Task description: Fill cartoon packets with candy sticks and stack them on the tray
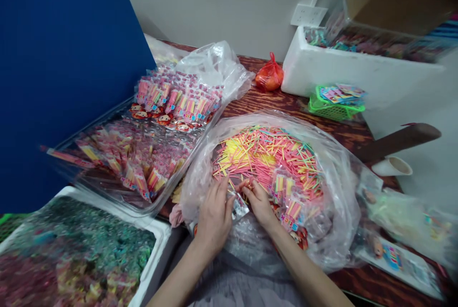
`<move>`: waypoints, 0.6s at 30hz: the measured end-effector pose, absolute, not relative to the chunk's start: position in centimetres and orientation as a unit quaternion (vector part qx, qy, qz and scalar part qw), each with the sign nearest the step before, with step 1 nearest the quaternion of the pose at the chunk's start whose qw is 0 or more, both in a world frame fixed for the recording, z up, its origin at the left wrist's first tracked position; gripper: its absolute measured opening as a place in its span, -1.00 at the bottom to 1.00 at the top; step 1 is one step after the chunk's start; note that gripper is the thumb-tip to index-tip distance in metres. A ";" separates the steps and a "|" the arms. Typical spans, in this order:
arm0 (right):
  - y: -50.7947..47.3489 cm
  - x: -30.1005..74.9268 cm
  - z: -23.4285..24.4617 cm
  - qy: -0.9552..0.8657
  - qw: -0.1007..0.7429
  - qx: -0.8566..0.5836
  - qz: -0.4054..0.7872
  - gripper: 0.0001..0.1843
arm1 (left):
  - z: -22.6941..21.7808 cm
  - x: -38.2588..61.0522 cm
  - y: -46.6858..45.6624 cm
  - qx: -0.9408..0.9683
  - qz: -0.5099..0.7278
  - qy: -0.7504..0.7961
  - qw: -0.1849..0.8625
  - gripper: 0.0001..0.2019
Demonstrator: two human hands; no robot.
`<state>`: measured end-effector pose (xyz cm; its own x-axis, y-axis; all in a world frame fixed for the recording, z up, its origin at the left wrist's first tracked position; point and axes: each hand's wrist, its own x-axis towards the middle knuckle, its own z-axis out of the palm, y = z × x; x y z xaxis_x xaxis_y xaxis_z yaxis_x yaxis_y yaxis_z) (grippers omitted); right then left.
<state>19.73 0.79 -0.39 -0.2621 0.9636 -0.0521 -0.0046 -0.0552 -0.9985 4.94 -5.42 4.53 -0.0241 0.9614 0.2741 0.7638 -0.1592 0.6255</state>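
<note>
My left hand (pixel 214 214) and my right hand (pixel 258 202) meet over a big clear plastic bag (pixel 339 192) heaped with thin colourful sticks (pixel 266 152). Between the two hands is a small clear packet (pixel 239 207); my left fingers pinch its edge. The fingertips of my right hand are pinched on a few sticks (pixel 246 185) at the packet's mouth. Filled packets (pixel 291 209) with cartoon labels lie in the bag just right of my right hand.
A clear tray (pixel 118 204) of filled packets stands at the left, with more packets (pixel 175 99) behind it. White foam boxes (pixel 354 71) (pixel 157 235) sit at back right and front left. Also here are a green basket (pixel 336 109), a red bag (pixel 269 77) and a blue panel (pixel 60 59).
</note>
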 end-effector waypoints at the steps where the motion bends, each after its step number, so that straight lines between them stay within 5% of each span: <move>1: 0.6 19.7 -0.4 -0.560 0.415 -0.436 0.569 -0.86 | 4.9 5.4 -5.1 0.683 0.360 0.622 0.134 -0.47; 6: 0.0 19.5 -0.5 -0.588 0.435 -0.407 0.547 -0.79 | 4.9 7.5 -3.6 0.766 0.346 0.532 0.101 -0.34; 18: -0.3 21.0 1.0 -0.598 0.374 -0.431 0.563 -0.84 | 3.3 5.3 -5.7 0.730 0.295 0.602 0.133 -0.59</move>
